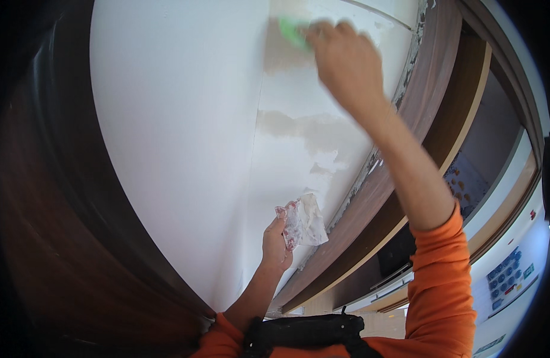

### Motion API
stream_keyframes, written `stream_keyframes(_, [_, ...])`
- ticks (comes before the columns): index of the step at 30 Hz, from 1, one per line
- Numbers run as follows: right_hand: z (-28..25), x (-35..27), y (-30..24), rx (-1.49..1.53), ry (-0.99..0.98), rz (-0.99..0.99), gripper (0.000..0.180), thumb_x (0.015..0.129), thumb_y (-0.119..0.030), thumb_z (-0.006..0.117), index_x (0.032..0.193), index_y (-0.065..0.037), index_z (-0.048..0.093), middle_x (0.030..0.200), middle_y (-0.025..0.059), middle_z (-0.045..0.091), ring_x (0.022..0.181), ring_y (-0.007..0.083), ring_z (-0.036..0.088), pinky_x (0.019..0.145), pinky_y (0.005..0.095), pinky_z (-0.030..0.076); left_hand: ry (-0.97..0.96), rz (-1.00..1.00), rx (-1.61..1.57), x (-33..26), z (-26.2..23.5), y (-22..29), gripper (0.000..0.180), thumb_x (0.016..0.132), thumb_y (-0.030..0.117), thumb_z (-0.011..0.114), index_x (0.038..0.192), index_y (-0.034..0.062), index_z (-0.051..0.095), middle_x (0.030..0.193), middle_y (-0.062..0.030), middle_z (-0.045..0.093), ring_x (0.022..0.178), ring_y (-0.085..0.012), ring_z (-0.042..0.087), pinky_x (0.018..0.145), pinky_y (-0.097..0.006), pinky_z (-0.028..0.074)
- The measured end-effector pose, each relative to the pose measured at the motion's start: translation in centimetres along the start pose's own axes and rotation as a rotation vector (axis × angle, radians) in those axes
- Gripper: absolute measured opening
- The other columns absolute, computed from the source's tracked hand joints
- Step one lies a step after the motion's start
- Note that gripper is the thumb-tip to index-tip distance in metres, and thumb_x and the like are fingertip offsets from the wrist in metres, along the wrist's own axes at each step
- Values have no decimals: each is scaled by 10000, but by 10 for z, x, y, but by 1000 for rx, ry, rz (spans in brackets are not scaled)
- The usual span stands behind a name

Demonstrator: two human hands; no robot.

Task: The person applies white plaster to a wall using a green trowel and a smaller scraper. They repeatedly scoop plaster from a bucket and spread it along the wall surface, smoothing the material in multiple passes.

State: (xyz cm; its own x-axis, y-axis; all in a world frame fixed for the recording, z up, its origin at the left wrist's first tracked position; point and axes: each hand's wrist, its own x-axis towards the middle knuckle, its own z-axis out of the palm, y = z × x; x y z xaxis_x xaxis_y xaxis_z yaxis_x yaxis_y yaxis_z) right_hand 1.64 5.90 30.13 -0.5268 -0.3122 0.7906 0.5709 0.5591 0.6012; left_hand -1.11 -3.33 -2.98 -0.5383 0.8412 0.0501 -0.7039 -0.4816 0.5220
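My right hand (pixel 349 67) is raised high against the white wall (pixel 179 113), closed on a green putty scraper (pixel 292 31). Motion smears the scraper, and its edge is close to or on a damp-looking beige patch. Lower down, my left hand (pixel 276 243) grips a reddish putty board (pixel 290 225) by its left side. White putty (pixel 311 219) lies thick over the board, which is tilted in front of the wall. Uneven beige and white putty patches (pixel 305 131) cover the wall strip between the two hands.
A brownish wooden door frame (pixel 421 89) with a ragged, putty-marked edge runs along the wall's right side. Dark wood panelling (pixel 54 197) curves down the left. Beyond the frame, at right, a room shows blue round shapes (pixel 505 274) on its wall. A black bag (pixel 305 334) hangs at my front.
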Motion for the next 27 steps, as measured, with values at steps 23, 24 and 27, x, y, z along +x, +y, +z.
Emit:
stream_keyframes(23, [30, -117, -104, 52, -231, -180, 376, 856, -122, 601, 1218, -54, 680, 1171, 20, 615, 974, 213, 578, 763, 342, 476, 17, 0, -28, 7, -10, -10, 459, 1076, 262, 433, 1407, -39, 534, 1363, -152, 627, 1243, -261, 613, 1099, -396, 459])
stream_keyframes(24, [25, -117, -103, 119, -213, -179, 345, 856, -124, 605, 1183, -48, 684, 1144, 35, 616, 969, 221, 580, 768, 345, 478, 19, 7, -44, 10, -11, -10, 457, 1073, 267, 440, 1396, -39, 544, 1353, -151, 635, 1231, -261, 620, 1093, -393, 462])
stream_keyframes(27, [0, -115, -79, 315, -200, -92, 302, 863, -114, 609, 1149, -48, 683, 1082, 80, 632, 965, 253, 596, 780, 374, 497, 50, 39, -68, 12, -10, -13, 450, 1070, 277, 455, 1366, -43, 570, 1334, -150, 649, 1215, -260, 631, 1086, -388, 467])
